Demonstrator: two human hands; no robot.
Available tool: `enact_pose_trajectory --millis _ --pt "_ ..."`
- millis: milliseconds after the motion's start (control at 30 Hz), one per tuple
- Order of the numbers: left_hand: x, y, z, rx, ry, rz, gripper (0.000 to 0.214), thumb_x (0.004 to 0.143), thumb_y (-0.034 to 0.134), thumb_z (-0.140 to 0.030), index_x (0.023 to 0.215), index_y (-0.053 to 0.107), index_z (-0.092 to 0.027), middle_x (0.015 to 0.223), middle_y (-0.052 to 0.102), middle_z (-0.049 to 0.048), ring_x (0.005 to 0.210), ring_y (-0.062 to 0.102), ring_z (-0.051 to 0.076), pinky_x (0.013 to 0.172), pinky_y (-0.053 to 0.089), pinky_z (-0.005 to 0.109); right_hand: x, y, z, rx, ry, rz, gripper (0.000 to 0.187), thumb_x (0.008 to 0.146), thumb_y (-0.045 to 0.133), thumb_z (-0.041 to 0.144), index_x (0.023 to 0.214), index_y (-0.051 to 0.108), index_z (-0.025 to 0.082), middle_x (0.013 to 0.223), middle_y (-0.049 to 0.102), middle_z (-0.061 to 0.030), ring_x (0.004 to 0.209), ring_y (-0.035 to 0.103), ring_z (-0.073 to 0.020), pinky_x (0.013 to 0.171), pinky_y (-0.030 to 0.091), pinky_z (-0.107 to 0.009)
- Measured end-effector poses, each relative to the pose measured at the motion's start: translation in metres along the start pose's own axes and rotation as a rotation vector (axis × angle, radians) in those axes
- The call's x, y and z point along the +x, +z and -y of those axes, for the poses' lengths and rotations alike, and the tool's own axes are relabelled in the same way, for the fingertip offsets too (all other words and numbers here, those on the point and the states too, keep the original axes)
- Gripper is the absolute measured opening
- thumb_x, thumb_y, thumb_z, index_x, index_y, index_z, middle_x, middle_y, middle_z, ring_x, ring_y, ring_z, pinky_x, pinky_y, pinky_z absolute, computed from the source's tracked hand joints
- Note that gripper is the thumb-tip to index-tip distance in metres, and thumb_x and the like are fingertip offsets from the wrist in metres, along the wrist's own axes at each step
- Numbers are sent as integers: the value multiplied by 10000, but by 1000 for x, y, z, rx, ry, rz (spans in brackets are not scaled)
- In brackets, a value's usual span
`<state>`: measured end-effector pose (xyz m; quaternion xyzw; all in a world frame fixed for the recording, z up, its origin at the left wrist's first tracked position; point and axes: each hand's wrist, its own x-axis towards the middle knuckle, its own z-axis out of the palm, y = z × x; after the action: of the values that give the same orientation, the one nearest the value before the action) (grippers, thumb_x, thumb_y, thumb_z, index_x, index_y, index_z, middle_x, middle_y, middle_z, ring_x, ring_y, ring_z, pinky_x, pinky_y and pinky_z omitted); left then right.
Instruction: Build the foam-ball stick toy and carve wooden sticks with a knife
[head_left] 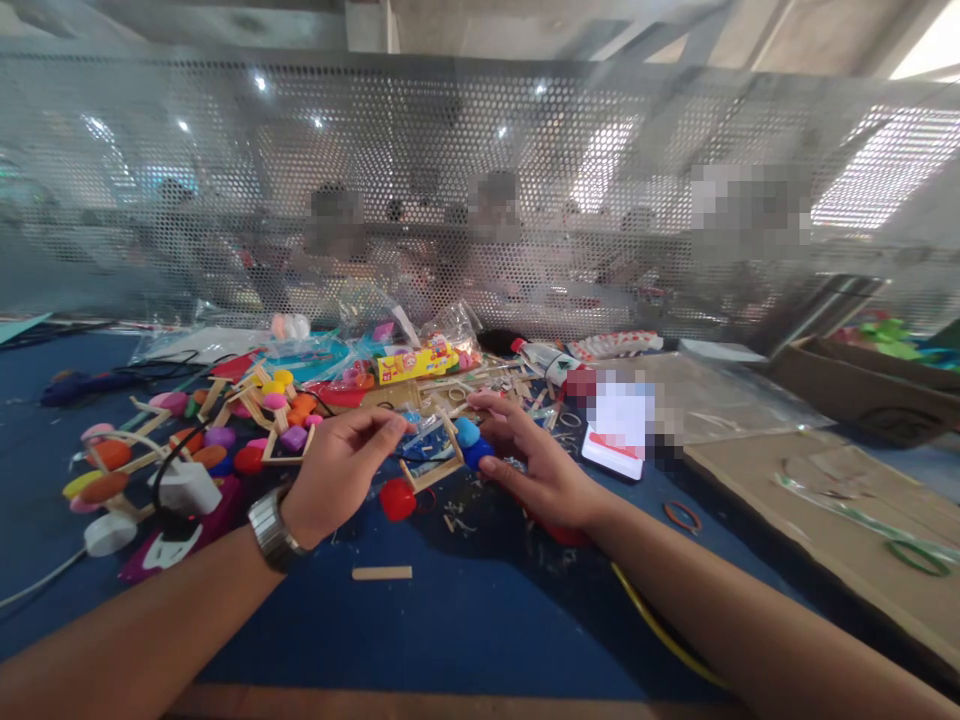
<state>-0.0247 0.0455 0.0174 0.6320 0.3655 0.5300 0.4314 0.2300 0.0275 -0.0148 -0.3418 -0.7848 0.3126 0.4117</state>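
Both hands hold a small frame of wooden craft sticks (439,470) above the blue table (450,620). The frame carries a red bottle cap (397,499) at its near end and blue caps (472,445) at its right. My left hand (341,470), with a metal watch on the wrist, pinches the frame's upper left part with thumb and fingers closed. My right hand (536,465) curls its fingers round the frame's right side by the blue caps. A clear plastic scrap (420,432) lies between the two hands.
Finished stick-and-cap models (225,430) crowd the left, beside a white charger (187,490). A loose stick (382,573) lies near me. Cardboard (825,500) and a box (862,390) sit right, with rubber bands (681,516). A perforated screen (480,190) stands behind; people sit beyond it.
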Motion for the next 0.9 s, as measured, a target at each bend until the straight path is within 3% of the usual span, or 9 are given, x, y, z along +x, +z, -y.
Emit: enact_pose_trajectory --millis 167,300,667,900 --pt "-3 3 -3 134 -22 128 225 799 796 -424 867 845 -215 844 812 70 789 718 212 706 544 283 -2 2 2 -114 -30 16 545 1038 550 360 1525 338 237 1122 695 -100 887 667 -213 822 552 -401" --pt "-4 5 -5 210 20 179 186 780 816 -391 833 844 -215 831 812 71 761 725 214 707 551 293 -4 4 2 -149 -14 27 559 1034 569 362 1533 343 249 1176 714 -118 940 697 -239 837 565 -411" --pt "-5 5 -6 288 129 105 167 781 820 -376 787 830 -209 771 802 44 706 711 185 676 544 269 -5 4 4 -224 -17 29 566 1021 576 364 1529 378 210 1189 713 -150 922 711 -247 809 571 -400" --pt "-5 4 -5 336 169 145 161 856 732 -337 786 774 -198 763 776 18 714 689 146 688 533 246 -5 5 5 -202 -11 28 558 1020 585 345 1517 354 243 1146 719 -111 936 714 -245 835 573 -406"
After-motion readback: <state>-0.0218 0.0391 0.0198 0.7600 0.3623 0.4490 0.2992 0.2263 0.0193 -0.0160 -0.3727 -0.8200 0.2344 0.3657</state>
